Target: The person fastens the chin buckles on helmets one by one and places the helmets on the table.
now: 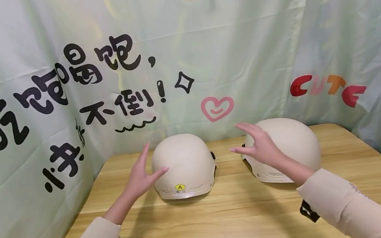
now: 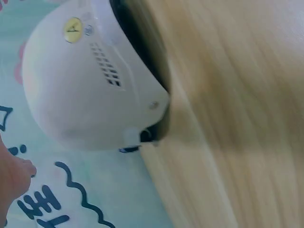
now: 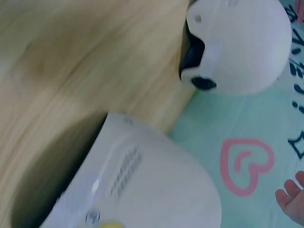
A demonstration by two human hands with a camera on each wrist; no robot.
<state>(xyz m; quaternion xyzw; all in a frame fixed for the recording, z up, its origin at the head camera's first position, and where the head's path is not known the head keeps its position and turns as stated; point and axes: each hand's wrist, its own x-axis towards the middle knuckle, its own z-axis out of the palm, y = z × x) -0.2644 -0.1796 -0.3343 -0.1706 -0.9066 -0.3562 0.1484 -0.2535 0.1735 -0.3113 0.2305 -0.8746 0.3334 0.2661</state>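
Note:
Two cream helmets rest on a wooden table. The left helmet (image 1: 184,159) bears a yellow round sticker marked A and has vent slots near its rim. My left hand (image 1: 142,176) hovers by its left side, thumb and fingers spread, holding nothing. Before the right helmet (image 1: 291,142) my right hand (image 1: 259,146) is raised with thumb and fingers apart, also holding nothing; the forearm hides part of that shell. In the left wrist view the stickered helmet (image 2: 85,80) shows its side, and the hand (image 2: 14,175) is at the edge. Both helmets (image 3: 156,180) appear in the right wrist view.
A pale printed curtain (image 1: 246,48) hangs right behind the table and along its left side. The wooden tabletop (image 1: 218,226) stretches in front of the helmets. Each sleeve has a black wrist camera (image 1: 309,211) strapped under it.

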